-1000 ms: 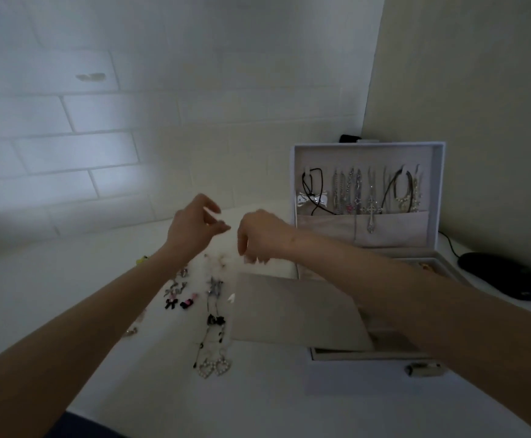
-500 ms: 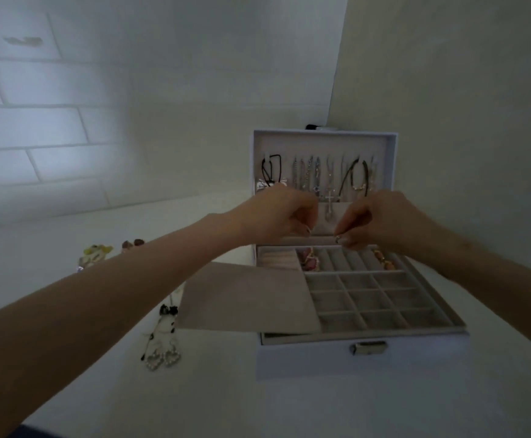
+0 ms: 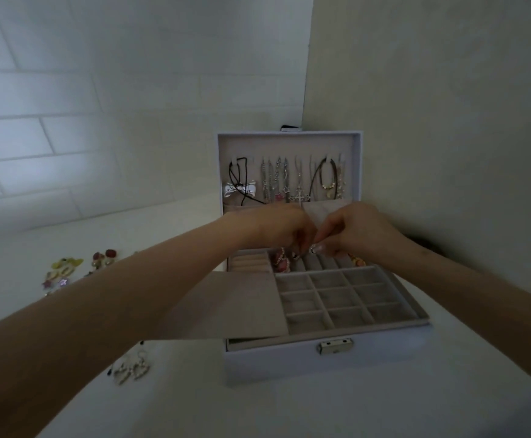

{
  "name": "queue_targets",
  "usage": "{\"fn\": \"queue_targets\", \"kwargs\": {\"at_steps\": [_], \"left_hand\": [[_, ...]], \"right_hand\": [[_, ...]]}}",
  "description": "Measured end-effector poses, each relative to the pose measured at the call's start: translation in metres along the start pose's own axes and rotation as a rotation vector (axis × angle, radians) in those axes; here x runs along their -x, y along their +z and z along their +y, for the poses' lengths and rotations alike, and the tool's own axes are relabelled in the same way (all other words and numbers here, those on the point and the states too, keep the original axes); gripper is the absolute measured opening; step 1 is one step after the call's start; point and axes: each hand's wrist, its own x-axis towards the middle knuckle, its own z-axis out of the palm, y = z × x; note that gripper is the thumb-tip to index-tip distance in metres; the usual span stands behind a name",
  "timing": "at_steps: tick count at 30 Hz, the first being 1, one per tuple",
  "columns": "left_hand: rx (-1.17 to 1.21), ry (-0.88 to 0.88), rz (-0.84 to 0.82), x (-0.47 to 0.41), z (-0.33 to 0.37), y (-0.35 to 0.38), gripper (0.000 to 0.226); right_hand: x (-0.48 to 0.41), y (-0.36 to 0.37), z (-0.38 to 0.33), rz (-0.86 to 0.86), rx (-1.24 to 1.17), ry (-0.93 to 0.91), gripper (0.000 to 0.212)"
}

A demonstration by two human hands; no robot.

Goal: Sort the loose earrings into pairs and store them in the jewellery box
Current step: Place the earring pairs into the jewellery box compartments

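Grey-lined jewellery box (image 3: 327, 363) holds hanging necklaces (image 3: 284, 181).

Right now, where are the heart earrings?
On the table, left of the box, just past its front corner, under the left forearm: heart earrings.

White counter (image 3: 384, 406), dim light. Pale brick-pattern wall (image 3: 100, 90) behind and to the left; plain beige wall (image 3: 447, 105) on the right, meeting it in a corner. Small dark object (image 3: 290, 127) at the corner, mostly hidden.
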Motion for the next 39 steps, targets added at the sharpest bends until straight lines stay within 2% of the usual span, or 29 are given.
{"fn": "queue_targets", "kwargs": {"at_steps": [3,9,14,20,24,32,39], "left_hand": [[-0.027,0.008,-0.025,-0.003,-0.001,0.003,0.016],[-0.049,0.022,0.063,-0.003,-0.004,0.009,0.022],[-0.078,0.042,0.119,-0.003,-0.006,0.014,0.016],[-0.032,0.007,0.179,0.001,-0.006,0.017,0.018],[-0.009,-0.043,0.19,0.003,-0.004,0.015,0.017],[0.011,-0.054,0.218,0.006,-0.001,0.012,0.022],[0.075,-0.008,0.424,0.03,0.0,-0.008,0.017]], "right_hand": [[-0.002,0.004,0.003,-0.006,-0.045,0.033,0.007],[-0.005,0.016,0.003,0.007,0.059,0.0,0.006],[-0.011,0.025,0.01,0.015,0.004,0.038,0.034],[-0.012,0.029,0.014,0.018,-0.101,0.094,0.029],[-0.013,0.031,0.012,-0.05,-0.135,0.148,0.024],[-0.014,0.033,0.013,-0.039,-0.135,0.153,0.024],[-0.01,0.015,-0.001,0.157,0.118,-0.005,0.022]]}}
